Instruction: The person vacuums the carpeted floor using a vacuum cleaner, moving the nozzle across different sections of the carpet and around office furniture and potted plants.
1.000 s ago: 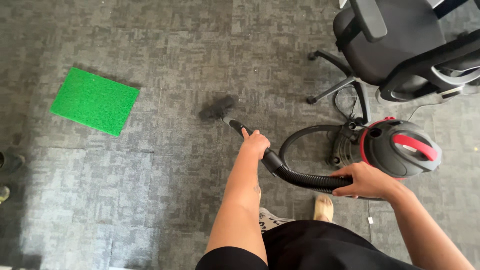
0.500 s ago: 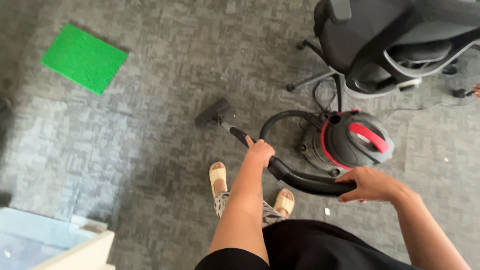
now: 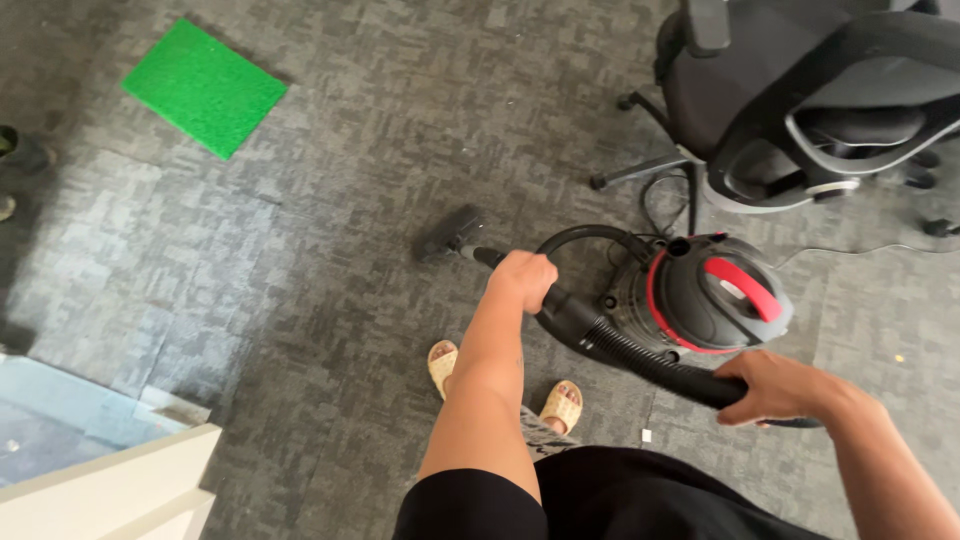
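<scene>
No pkgs, labels, signs, screens.

Vacuuming on grey carpet, seen from above.

Left hand [image 3: 523,277] wrapped round the black wand [image 3: 487,257] at frame centre, floor nozzle [image 3: 448,233] just beyond it on the carpet [image 3: 330,200]. Right hand [image 3: 780,385] clasped on the ribbed hose [image 3: 650,362] at lower right, beside the black-and-red canister vacuum [image 3: 715,295]. Black office chair [image 3: 790,90] in the upper right, green mat [image 3: 205,88] in the upper left, sandalled feet [image 3: 505,385] below centre.
</scene>
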